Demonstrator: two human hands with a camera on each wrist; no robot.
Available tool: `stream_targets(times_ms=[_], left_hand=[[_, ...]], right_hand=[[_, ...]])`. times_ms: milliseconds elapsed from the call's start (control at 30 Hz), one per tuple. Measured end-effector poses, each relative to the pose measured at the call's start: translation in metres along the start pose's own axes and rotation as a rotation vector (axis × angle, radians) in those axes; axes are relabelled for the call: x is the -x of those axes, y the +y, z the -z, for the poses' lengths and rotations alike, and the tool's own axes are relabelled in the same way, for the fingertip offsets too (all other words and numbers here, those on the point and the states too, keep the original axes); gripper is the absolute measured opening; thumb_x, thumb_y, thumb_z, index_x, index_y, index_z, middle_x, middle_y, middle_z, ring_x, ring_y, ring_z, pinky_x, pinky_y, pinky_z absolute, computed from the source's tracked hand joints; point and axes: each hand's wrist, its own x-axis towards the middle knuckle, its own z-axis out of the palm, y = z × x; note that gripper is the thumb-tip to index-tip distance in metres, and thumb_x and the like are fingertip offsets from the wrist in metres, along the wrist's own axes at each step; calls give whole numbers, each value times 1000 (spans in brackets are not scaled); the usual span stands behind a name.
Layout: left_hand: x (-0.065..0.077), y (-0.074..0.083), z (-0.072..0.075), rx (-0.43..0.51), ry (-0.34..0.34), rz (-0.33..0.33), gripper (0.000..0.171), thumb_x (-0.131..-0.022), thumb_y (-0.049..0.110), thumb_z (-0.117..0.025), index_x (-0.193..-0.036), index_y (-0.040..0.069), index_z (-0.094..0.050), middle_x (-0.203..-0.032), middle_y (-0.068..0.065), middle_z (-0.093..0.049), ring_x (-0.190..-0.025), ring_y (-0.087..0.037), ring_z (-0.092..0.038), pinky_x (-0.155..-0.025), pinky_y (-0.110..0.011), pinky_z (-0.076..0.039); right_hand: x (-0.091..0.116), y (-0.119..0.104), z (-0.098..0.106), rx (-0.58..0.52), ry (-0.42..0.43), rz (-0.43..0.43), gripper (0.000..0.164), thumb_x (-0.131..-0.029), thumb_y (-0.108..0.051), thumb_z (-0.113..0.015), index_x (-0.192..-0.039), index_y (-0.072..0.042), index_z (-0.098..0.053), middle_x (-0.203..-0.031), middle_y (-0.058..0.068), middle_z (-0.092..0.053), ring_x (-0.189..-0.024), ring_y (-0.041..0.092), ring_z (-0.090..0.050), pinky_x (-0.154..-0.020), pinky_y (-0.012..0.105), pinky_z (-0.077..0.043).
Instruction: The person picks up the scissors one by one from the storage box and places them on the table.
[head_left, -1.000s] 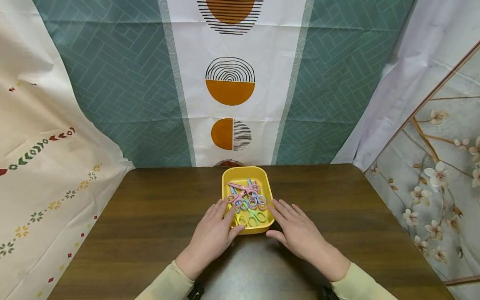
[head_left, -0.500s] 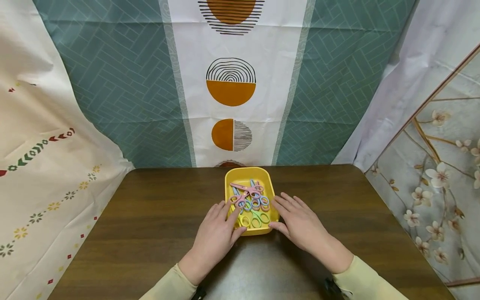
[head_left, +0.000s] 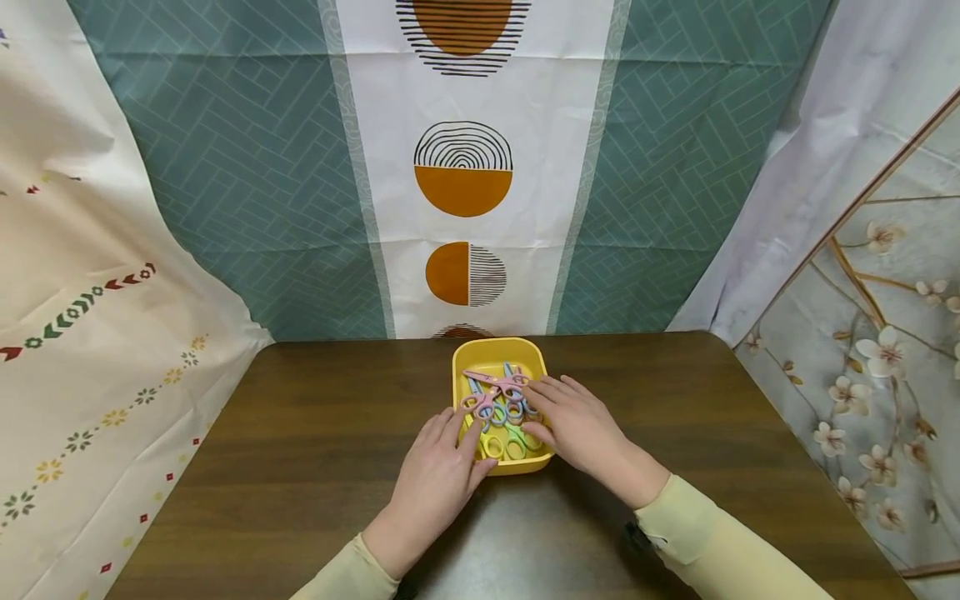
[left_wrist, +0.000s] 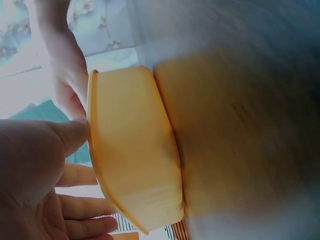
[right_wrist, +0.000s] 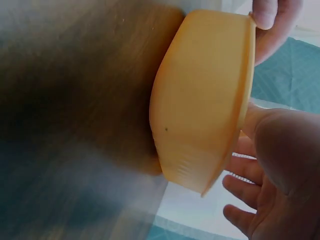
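In the lower middle of the head view, a yellow, rounded rectangular plastic box (head_left: 497, 353) stands on the dark brown wooden bench (head_left: 337, 433), containing small pink, blue, green and yellow scissors (head_left: 498, 382). The left hand (head_left: 435, 471), at its left side, has a loose grip, fingers extended, thumb at the rim. The right hand (head_left: 581, 425) reaches over the right rim, its grip also loose, having hold of nothing.

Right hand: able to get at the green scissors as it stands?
Probably yes. The right hand is partly over the open-topped tray, and the green scissors lie close by it, at least partly uncovered.
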Motion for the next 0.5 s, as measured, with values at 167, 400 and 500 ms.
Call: stream_targets(times_ms=[167,400,500], left_hand=[[1,2,-1,-16,-5,-13,61,-106,48,-73,-143,0,-70,-152,-28,-61,-135,-45,-64,-120,-56,-47],[2,3,-4,-25,-19,-24,62,-107,51,-71,-142,-1,-71,-151,-30,-61,-137,-46,-62,-121,-56,-45],[1,2,-4,-25,1,-43,60,-105,48,-74,-141,-1,-72,-147,-29,-65,-136,-45,-64,-120,-55,-47]], right_hand=[[-13,1,-5,6,-44,1,61,-105,-45,-75,-153,-7,-66,-154,13,-65,-147,34,-57,-129,56,-34],[-25,4,-11,51,-109,28,54,-106,-39,-75,-149,-6,-69,-152,13,-67,-146,34,-59,-128,57,-35],[-29,5,-12,69,-127,45,47,-106,-36,-76,-144,-8,-73,-148,12,-70,-143,34,-61,-128,58,-35]])
